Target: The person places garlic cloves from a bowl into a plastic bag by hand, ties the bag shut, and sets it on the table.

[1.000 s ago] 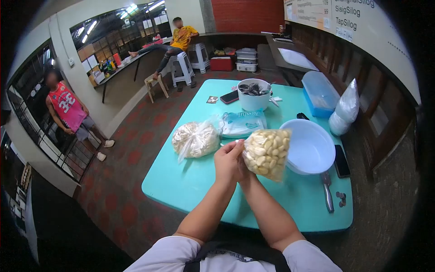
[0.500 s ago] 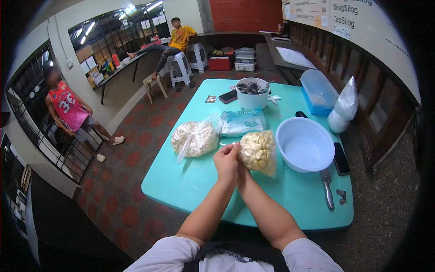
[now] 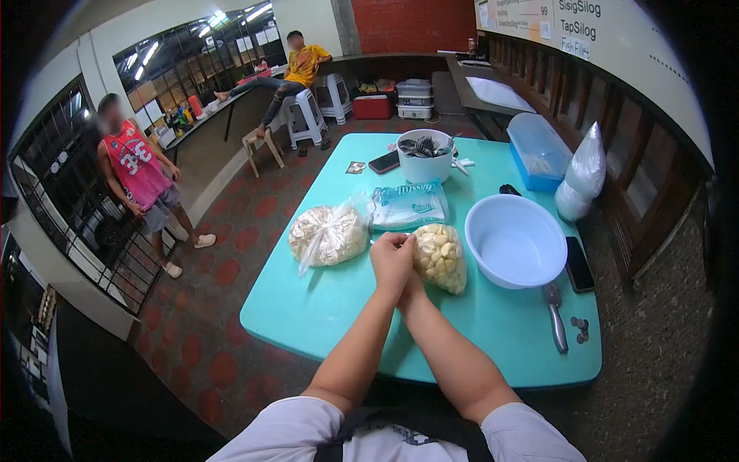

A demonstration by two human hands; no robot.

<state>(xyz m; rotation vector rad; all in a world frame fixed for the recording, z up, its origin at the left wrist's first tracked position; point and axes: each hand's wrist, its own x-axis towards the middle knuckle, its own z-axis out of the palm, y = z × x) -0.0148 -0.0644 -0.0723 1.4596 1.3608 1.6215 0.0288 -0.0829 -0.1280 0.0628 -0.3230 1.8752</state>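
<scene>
A clear plastic bag of peeled garlic cloves (image 3: 441, 260) sits near the middle of the turquoise table (image 3: 323, 316). My left hand (image 3: 392, 260) pinches the gathered neck at the bag's left side. Just behind and below it is my right hand (image 3: 412, 288), also closed at the neck, its fingers largely hidden by the left hand and the bag. To the left lies a knotted plastic bag with pale contents (image 3: 329, 236). A tissue pack (image 3: 409, 206) lies behind the garlic, and a light-blue basin (image 3: 516, 241) stands to its right.
A knife (image 3: 557, 319), a phone (image 3: 580, 266) and some coins (image 3: 580, 329) lie at the right. Farther back are a white tub of utensils (image 3: 426, 163), another phone (image 3: 384, 162) and a blue lidded box (image 3: 536, 154). One person (image 3: 138, 177) stands left; another sits behind.
The garlic bag has shifted slightly left and sits more upright, my hands still at its neck. The person in the pink jersey has moved to the right.
</scene>
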